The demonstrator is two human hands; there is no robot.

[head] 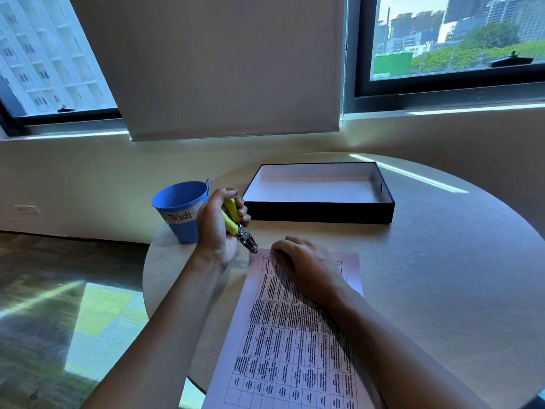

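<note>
A printed sheet of paper [283, 343] with a table of text lies on the round table in front of me. My left hand [216, 228] grips a hole punch [239, 228] with yellow handles, its metal jaws at the sheet's far left corner. My right hand [303, 264] rests palm down on the top part of the sheet, fingers loosely bent, holding it flat.
A blue bucket [180, 211] labelled "Trash" stands at the table's left edge behind my left hand. A shallow black box [320, 212] with a white inside sits open at the far middle. The round wooden table [448, 276] extends to the right. Windows and a wall lie beyond.
</note>
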